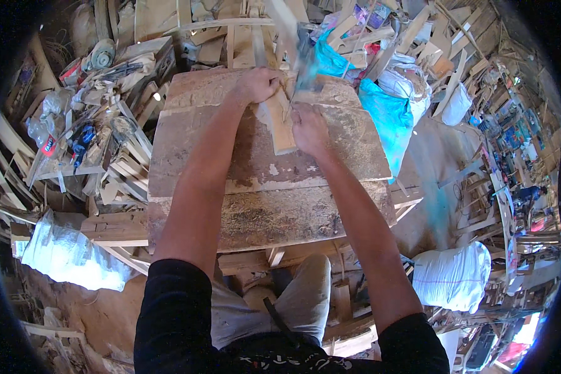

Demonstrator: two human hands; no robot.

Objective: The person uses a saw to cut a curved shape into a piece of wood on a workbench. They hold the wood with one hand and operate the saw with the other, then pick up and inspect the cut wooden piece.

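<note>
A pale wooden piece [282, 137] lies lengthwise on the worn wooden bench [199, 140], its near end angled slightly right. My left hand [257, 85] bears down on its far part, fingers curled over it. Beside its right edge is my right hand [310, 129], a closed fist whose contents are hidden. A thin dark line, blade or marking, runs on the wood by that fist. Just beyond, a long blurred thing [305, 65], bluish grey below and pale above, rises from the bench; motion smears its kind.
Sawdust and chips cover the near bench planks. A cluttered side table [75, 165] with a plastic bottle [42, 137] stands left. Turquoise bags [383, 118] and white sacks [452, 277] are on the right. Wood offcuts [355, 40] pile up beyond the bench.
</note>
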